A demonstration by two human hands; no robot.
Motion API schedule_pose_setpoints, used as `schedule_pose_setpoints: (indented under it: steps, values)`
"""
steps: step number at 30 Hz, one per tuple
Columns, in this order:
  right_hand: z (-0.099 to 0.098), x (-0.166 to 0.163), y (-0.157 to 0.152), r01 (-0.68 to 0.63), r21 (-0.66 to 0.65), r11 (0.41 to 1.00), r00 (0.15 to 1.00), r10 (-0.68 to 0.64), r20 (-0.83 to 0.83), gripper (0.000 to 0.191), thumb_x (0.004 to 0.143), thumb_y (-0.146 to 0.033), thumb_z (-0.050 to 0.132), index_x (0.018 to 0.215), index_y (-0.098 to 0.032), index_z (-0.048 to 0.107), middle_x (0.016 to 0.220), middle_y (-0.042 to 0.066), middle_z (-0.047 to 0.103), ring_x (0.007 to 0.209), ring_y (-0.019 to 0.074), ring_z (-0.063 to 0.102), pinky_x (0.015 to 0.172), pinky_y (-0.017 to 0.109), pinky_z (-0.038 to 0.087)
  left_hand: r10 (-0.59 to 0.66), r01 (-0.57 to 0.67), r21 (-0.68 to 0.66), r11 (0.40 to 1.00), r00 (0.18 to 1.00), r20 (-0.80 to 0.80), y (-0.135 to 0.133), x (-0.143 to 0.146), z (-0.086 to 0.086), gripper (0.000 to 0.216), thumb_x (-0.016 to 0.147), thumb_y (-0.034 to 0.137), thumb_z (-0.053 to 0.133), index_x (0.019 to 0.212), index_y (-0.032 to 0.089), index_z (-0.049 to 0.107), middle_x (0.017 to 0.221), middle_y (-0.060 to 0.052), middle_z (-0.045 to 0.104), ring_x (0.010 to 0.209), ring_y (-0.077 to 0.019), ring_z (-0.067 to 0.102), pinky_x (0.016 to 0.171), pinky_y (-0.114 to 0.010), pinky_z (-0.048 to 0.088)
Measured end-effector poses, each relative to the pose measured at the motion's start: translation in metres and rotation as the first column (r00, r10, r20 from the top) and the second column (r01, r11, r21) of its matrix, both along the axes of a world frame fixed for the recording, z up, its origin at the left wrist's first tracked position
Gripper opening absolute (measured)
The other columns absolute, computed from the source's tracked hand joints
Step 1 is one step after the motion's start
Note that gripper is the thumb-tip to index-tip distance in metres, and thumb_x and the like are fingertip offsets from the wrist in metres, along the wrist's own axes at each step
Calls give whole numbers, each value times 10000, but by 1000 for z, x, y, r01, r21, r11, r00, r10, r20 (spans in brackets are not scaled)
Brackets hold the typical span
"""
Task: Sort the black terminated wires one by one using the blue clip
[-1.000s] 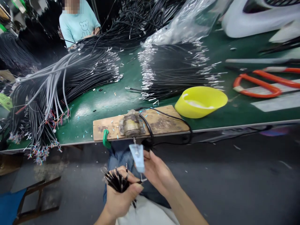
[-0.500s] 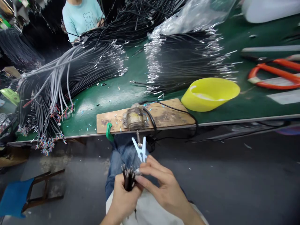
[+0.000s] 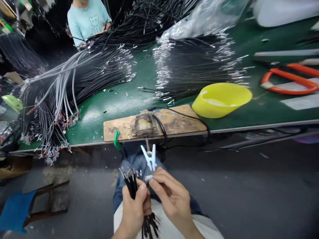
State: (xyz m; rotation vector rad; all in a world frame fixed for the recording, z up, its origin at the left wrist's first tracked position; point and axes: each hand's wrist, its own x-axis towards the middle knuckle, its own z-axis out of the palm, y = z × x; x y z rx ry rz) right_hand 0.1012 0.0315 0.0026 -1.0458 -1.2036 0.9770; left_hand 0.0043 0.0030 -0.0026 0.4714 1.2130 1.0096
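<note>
My left hand is wrapped round a bundle of short black cables. Their stripped, silvery ends point up, and the lower ends hang out below my fist. Close beside it, my right hand pinches a small white piece between thumb and fingers; its exact kind is too small to tell. Just above those fingertips is a light blue clothespin at the tip of a metal shaft. The shaft comes out of a worn small motor mounted on a wooden board.
A green clamp grips the board at the table edge. On the green table lie cable piles, grey cables, a yellow ring-shaped container and orange-handled scissors. Across the table is a person. A blue chair stands left.
The cable bundle has tilted left and fanned a little, its lower ends now showing. My right hand has shifted slightly down, with the white piece clearer at its fingertips.
</note>
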Motion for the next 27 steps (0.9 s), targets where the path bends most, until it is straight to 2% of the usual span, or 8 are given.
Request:
schedule_pose_setpoints:
  steps: [5, 9, 14, 20, 22, 24, 26, 27]
  values:
    - [-8, 0, 0, -338, -207, 918, 881, 232, -412, 296, 778, -407, 576, 611, -185, 678, 598, 34, 556, 554, 144, 493, 499, 247, 405, -137, 139, 6, 990, 973, 187, 2, -8, 0, 478, 644, 584, 638, 630, 187, 371, 432, 103, 295, 304, 11, 154, 311, -142, 74]
    - [-6, 2, 2, -381, -286, 879, 827, 186, -530, 269, 724, -437, 632, 648, -188, 699, 555, 6, 523, 497, 116, 457, 483, 232, 396, -162, 166, -3, 986, 969, 188, 3, -10, 0, 461, 662, 560, 634, 623, 183, 370, 427, 97, 318, 299, 11, 165, 313, -145, 63]
    - [1, 9, 8, -248, -178, 952, 927, 180, -329, 180, 707, -349, 674, 650, -178, 661, 612, 8, 512, 558, 123, 472, 498, 224, 375, -159, 164, -15, 986, 973, 168, 5, -9, 1, 413, 703, 521, 614, 638, 184, 383, 450, 83, 354, 307, 7, 176, 314, -159, 73]
    - [1, 2, 3, -162, -175, 971, 957, 111, -266, 265, 805, -354, 553, 608, -191, 484, 584, -27, 422, 506, 109, 401, 453, 225, 333, -46, 43, 41, 998, 995, 83, 2, 2, 4, 497, 570, 537, 719, 655, 196, 368, 447, 106, 339, 325, -1, 232, 327, -155, 171]
    - [2, 0, 2, -3, -36, 999, 995, 0, -96, 208, 818, -242, 529, 620, -198, 484, 591, -23, 434, 534, 120, 416, 484, 234, 344, -15, 14, 51, 999, 999, 29, 2, 6, 7, 510, 548, 552, 723, 637, 191, 375, 438, 108, 326, 329, -4, 245, 333, -156, 193]
    - [4, 2, 3, 128, 195, 973, 984, -149, 96, 151, 787, -118, 526, 663, -205, 524, 611, -12, 475, 581, 136, 442, 547, 255, 367, 8, -4, 57, 998, 998, -63, 5, 7, 12, 496, 561, 571, 703, 612, 185, 396, 413, 106, 313, 324, -11, 240, 328, -164, 195]
    - [6, 7, 7, 117, 323, 939, 966, -183, 183, 157, 763, -67, 527, 711, -212, 559, 623, -2, 512, 607, 147, 461, 596, 276, 379, 15, -1, 86, 996, 987, -162, 10, 3, 16, 455, 596, 569, 680, 606, 179, 446, 396, 97, 316, 325, -26, 254, 330, -177, 213]
    - [6, 10, 8, 55, 300, 952, 979, -111, 173, 143, 772, -87, 529, 714, -212, 569, 627, 4, 520, 609, 151, 468, 597, 281, 384, 8, 18, 121, 992, 979, -204, 13, 0, 18, 430, 612, 557, 676, 606, 174, 480, 399, 86, 335, 336, -37, 279, 341, -185, 239]
